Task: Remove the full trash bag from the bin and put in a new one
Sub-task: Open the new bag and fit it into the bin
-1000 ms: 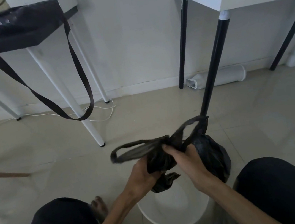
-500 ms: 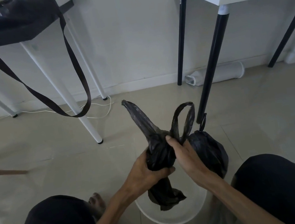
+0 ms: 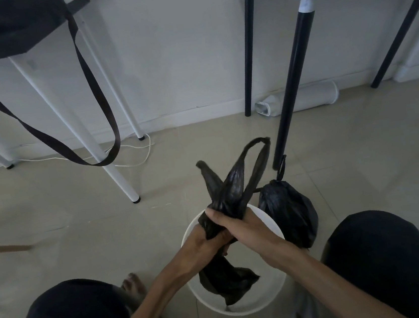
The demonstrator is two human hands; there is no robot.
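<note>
A white round bin (image 3: 260,304) stands on the floor between my knees. Over it both hands grip a new black trash bag (image 3: 235,184), bunched at its middle. My left hand (image 3: 204,242) holds it lower down and my right hand (image 3: 240,227) clasps it just above. The bag's two handle loops stick up above my hands, and its bottom end hangs down into the bin. A full black trash bag (image 3: 289,212), tied at the top, sits on the floor just right of the bin.
A black table leg (image 3: 291,82) stands right behind the full bag. A white table leg (image 3: 114,168) and a hanging dark strap (image 3: 98,98) are at the left. A white cable (image 3: 134,155) and a white tube (image 3: 301,97) lie along the wall. My bare foot (image 3: 134,287) rests left of the bin.
The bag's handles swung from lying out to the left to pointing upward. Its lower end dropped into the bin, and both hands shifted closer together on the bunched middle.
</note>
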